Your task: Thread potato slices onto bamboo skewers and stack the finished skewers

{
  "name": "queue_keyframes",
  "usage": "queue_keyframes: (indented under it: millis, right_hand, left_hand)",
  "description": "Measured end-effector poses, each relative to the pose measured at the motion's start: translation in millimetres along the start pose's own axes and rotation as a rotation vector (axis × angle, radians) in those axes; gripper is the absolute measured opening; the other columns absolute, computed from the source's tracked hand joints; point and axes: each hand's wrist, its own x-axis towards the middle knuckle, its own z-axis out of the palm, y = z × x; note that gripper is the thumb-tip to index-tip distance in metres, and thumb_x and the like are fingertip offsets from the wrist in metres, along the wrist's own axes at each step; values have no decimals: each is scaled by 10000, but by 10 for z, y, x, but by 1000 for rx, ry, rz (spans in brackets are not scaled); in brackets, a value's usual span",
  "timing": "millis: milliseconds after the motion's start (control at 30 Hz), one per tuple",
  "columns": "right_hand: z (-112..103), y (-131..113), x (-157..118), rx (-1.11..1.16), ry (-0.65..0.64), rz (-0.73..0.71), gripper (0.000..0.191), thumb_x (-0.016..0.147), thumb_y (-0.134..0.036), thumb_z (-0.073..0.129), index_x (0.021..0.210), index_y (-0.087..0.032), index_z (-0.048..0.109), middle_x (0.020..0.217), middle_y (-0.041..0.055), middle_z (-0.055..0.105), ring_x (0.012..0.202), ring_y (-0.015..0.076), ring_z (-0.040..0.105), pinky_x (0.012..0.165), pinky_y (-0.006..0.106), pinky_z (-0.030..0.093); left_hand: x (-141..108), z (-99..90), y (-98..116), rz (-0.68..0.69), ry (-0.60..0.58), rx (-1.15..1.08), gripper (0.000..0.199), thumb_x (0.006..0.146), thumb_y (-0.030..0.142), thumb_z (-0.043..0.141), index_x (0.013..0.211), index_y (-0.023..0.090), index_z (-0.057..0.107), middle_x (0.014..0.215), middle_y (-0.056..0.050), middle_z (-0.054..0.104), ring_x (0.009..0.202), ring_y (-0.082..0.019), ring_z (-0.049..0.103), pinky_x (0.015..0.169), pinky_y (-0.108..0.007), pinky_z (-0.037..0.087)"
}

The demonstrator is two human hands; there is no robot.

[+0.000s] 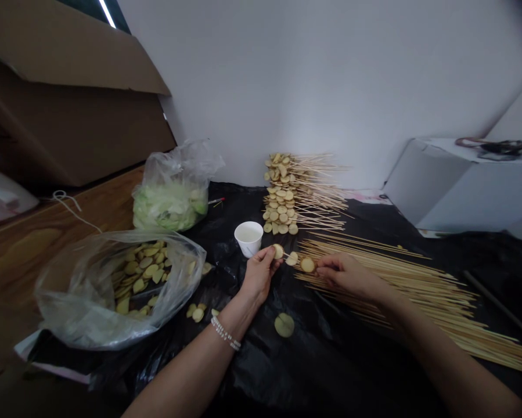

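My left hand (259, 271) pinches a round potato slice (278, 251) at the tip end of a thin wooden skewer. Two more slices sit along that skewer, a middle one (292, 259) and one (307, 265) beside my right hand (341, 271). The fingers of my right hand are closed around the skewer just right of that slice; the stick inside them is mostly hidden. Below my hands a single potato slice (284, 325) lies on the black plastic sheet (261, 371). A white paper cup (248, 238) stands just behind my left hand.
Filled skewers (281, 200) are stacked against the wall. Many bare skewers (400, 290) lie fanned out at right. An open plastic bag (73, 296) of potato slices and a bag of pale green vegetables (169, 203) stand at left. A cardboard box (82, 116) rises behind; a white box (465, 186) is at right.
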Motion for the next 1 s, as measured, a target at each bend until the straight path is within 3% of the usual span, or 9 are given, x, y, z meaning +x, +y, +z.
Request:
queue_keyframes:
  millis: [267, 400, 567, 667, 867, 1000]
  right_hand:
    - [-27, 28, -15, 53, -63, 38, 270, 799, -364, 459, 590, -194, 471, 533, -38, 445, 513, 108, 386, 501, 244, 282]
    - [6, 31, -2, -149, 27, -29, 277, 807, -322, 436, 563, -194, 462, 543, -30, 446, 546, 119, 402, 535, 254, 273]
    - [58, -32, -10, -409, 155, -128, 261, 849, -251, 397, 642, -187, 543, 639, 16, 568, 602, 136, 448, 595, 276, 279]
    - [78, -38, -8, -354, 151, -118, 270, 848, -263, 408, 609, -188, 510, 612, 10, 543, 590, 133, 435, 583, 273, 275]
    - [110, 52, 20, 142, -46, 88, 273, 799, -369, 452, 580, -208, 433, 526, -42, 413, 496, 109, 351, 490, 248, 254]
    - [139, -20, 18, -90, 87, -26, 265, 801, -331, 444, 571, -198, 445, 561, -20, 459, 556, 127, 406, 547, 263, 279]
  left_hand:
    - [-6, -12, -21, 3, -9, 14, 269, 579, 314, 812, 744, 123, 720, 715, -19, 677, 582, -58, 579, 575, -163, 453]
    - [-4, -16, 0, -32, -2, 27, 250, 584, 297, 812, 739, 120, 726, 724, -29, 687, 579, -60, 585, 556, -152, 454]
    - [-4, -27, 20, -33, -7, 29, 204, 610, 271, 799, 725, 119, 728, 735, -39, 693, 597, -64, 588, 571, -154, 462]
    - [-5, -33, 18, -25, -24, 31, 204, 617, 276, 796, 725, 118, 728, 734, -42, 693, 608, -66, 587, 585, -159, 464]
    - [-2, -36, 20, -32, -30, 42, 229, 598, 289, 806, 728, 117, 730, 732, -45, 691, 609, -65, 578, 594, -166, 454]
    - [-15, -24, 4, -19, -44, 62, 261, 570, 320, 820, 716, 123, 728, 726, -42, 685, 622, -73, 574, 603, -180, 449]
